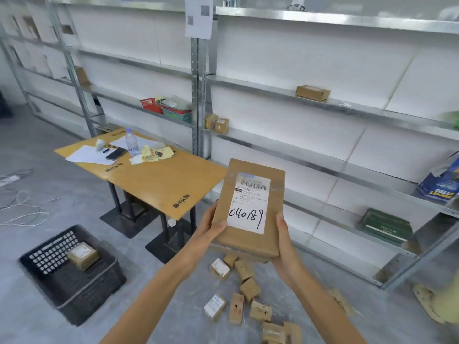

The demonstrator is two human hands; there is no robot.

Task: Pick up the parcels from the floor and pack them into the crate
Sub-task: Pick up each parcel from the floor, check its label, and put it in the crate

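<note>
I hold a flat brown cardboard parcel (273, 194) up in front of me, its white label marked 040189 facing me. My left hand (211, 227) grips its left edge, thumb on the front. Along the right edge and lower corner, my right hand (283, 234) grips it too. Several small brown parcels (244, 289) lie scattered on the grey floor beneath my arms. At lower left stands the black plastic crate (59, 291), and one small labelled parcel (83, 254) lies inside it.
A wooden table (159, 180) with papers, a phone and a water bottle (131, 145) stands between crate and shelving. Metal shelves (323, 103) run along the wall, bearing a few boxes and coloured baskets. White cables (22, 207) trail on the floor at left.
</note>
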